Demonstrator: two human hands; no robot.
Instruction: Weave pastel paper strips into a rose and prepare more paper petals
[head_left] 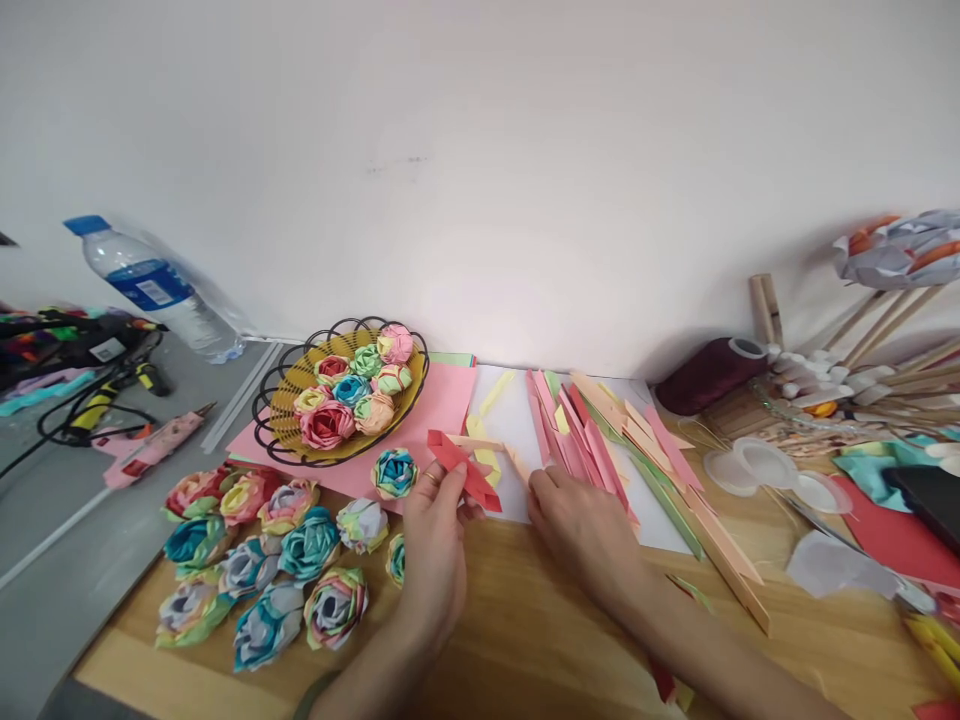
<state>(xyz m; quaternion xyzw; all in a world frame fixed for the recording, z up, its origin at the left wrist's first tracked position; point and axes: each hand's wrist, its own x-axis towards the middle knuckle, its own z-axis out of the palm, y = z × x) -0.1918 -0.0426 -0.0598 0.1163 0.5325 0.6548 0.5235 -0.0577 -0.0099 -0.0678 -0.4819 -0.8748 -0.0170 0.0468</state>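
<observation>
My left hand (442, 520) pinches a folded red paper piece (466, 470) between thumb and fingers. Closed fingers of my right hand (574, 520) grip the end of a peach paper strip (516, 460), which bends across toward the red piece. Whether the strip is tucked into the red piece, I cannot tell. Yellow paper strips (487, 405) lie on the white sheet (514, 400) behind my hands. Pink and red folded strips (581, 440) spread just beyond my right hand. A blue paper flower (394, 472) sits left of my left hand.
A yellow basket (283, 400) with black looped rim holds several paper flowers. More paper flowers (309, 543) crowd the wooden table's left side. A pink glue gun (161, 445) and a tilted water bottle (154, 285) are farther left. Dark thread (709, 375) and scissors (900, 590) are right.
</observation>
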